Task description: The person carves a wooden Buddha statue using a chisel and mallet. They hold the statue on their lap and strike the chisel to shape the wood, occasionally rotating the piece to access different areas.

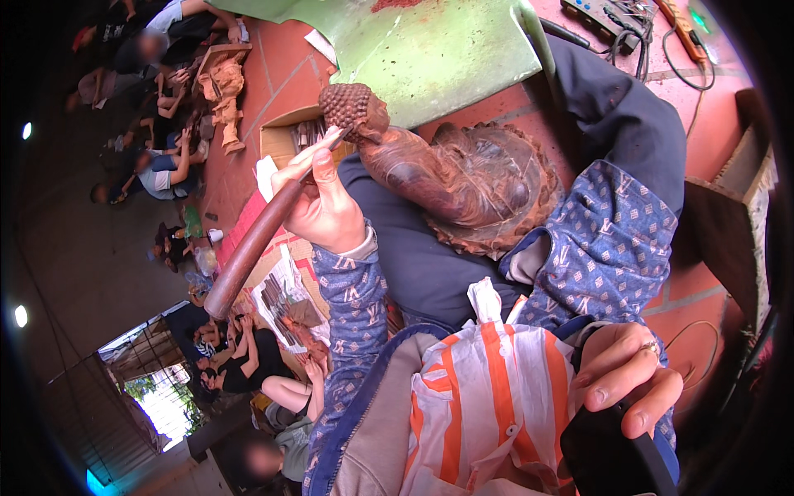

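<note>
A dark wooden Buddha statue [413, 169] with a knobbed, curly-haired head leans across my lap. Its broad, ragged-edged base [496, 198] is toward the right. My left hand [327, 202] is closed around a carving tool with a long, brown wooden handle [256, 248]. The tool's narrow metal end points up beside the back of the statue's head and neck; whether it touches cannot be told. Low on the right, close to my body, my right hand [620, 372] has its fingers curled over a plain black object [612, 450], whose kind I cannot make out.
Beyond the statue lies a green curved panel [447, 58]. A cardboard box of tools [285, 140] stands behind my left hand, with more tools [277, 298] on the floor. Another carved figure [223, 91], several people, a wooden stand [728, 215] and corded equipment [608, 25] surround me.
</note>
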Demonstrator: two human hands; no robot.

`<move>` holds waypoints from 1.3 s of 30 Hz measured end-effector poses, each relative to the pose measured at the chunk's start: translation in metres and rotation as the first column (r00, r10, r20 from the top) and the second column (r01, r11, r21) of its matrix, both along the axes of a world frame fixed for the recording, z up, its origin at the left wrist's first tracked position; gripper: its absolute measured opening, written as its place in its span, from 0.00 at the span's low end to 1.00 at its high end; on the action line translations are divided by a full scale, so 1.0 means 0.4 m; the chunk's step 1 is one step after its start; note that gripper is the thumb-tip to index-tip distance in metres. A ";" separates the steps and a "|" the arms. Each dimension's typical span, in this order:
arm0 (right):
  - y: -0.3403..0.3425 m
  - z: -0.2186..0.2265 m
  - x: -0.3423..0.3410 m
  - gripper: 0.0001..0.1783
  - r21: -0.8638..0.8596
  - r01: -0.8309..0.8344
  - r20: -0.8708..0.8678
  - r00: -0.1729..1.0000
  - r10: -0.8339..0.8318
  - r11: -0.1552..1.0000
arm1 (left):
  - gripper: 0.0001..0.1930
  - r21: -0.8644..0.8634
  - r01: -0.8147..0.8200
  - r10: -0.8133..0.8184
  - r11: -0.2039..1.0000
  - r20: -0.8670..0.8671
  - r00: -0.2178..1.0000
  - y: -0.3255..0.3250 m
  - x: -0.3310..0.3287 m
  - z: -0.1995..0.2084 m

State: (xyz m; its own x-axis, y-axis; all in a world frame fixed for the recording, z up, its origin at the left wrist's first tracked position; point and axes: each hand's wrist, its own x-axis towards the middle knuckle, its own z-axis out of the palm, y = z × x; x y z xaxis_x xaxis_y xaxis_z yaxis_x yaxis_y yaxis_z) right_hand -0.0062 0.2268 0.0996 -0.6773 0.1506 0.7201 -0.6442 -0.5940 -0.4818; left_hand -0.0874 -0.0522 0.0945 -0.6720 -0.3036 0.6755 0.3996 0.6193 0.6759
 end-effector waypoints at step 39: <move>-0.011 0.004 0.006 0.11 0.057 0.072 -0.021 0.997 -0.071 0.996 | 0.08 0.068 0.051 -0.048 0.996 -0.047 0.998 -0.002 0.019 -0.022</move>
State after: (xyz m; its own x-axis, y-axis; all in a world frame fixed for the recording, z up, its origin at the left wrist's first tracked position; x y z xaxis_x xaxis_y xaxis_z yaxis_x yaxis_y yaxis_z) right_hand -0.0040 0.2226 0.1010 -0.6526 0.1562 0.7415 -0.6934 -0.5175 -0.5013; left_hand -0.0800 -0.0530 0.0856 -0.6563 -0.3179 0.6843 0.4597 0.5506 0.6967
